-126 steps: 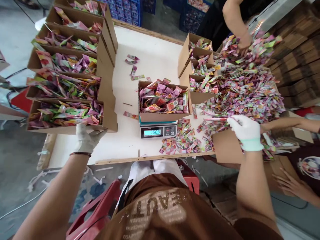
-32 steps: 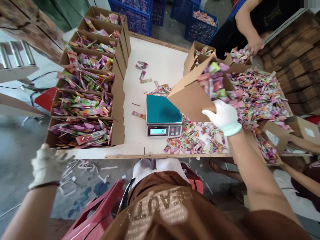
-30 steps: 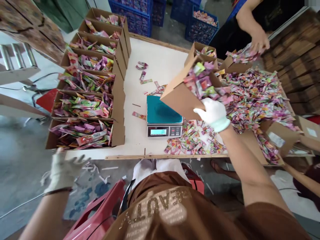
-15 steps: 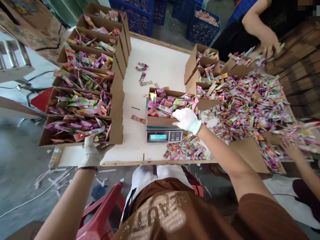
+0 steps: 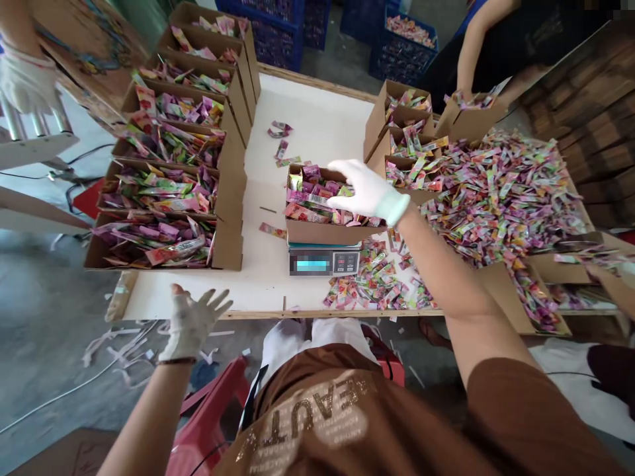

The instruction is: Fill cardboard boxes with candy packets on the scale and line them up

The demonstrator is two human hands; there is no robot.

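A cardboard box (image 5: 327, 233) full of small candy packets (image 5: 310, 192) rests on a digital scale (image 5: 323, 260) with a lit display. Over this box is my right hand (image 5: 364, 192), white-gloved, its fingers apart and nothing visible in them; whether the fingertips touch the packets I cannot tell. My left hand (image 5: 193, 317), also gloved, hovers by the table's front edge with spread fingers, holding nothing. Just beyond it stands the nearest filled box (image 5: 228, 248) of the row on the left.
Several filled boxes line the left side. A large heap of packets (image 5: 496, 198) covers the right, with loose packets (image 5: 367, 284) beside the scale. Co-workers' hands work at the right; another person's gloved hand (image 5: 30, 82) is at upper left. A red stool (image 5: 208, 416) stands below.
My left hand has let go of the nearest left box and drawn back, fingers spreading. My right hand has lifted from the scale box's front edge. A gloved hand has appeared at upper left.
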